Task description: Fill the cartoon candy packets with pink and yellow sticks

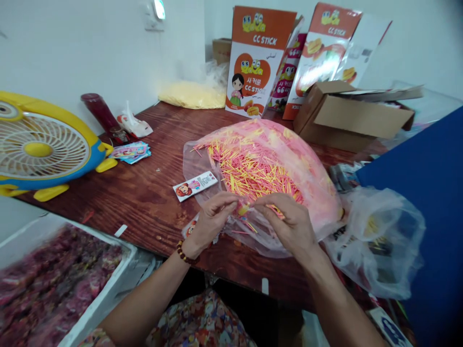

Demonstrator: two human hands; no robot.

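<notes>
You're prob. at the packet-handling step, L hand (213, 217) pinched on a small packet (243, 208), R hand (289, 224) half-curled beside it (can't tell its grip), by the pink/yellow sticks (249, 168) on the bench (159, 214), so next move prob. needs steady fingertips.

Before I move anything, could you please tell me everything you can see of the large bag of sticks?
The large translucent plastic bag lies bulging on the reddish-brown table, open at its near left, loose film spread flat there. Thin pink and yellow sticks fill it. The left hand and right hand are over its near edge; contact is unclear.
</notes>
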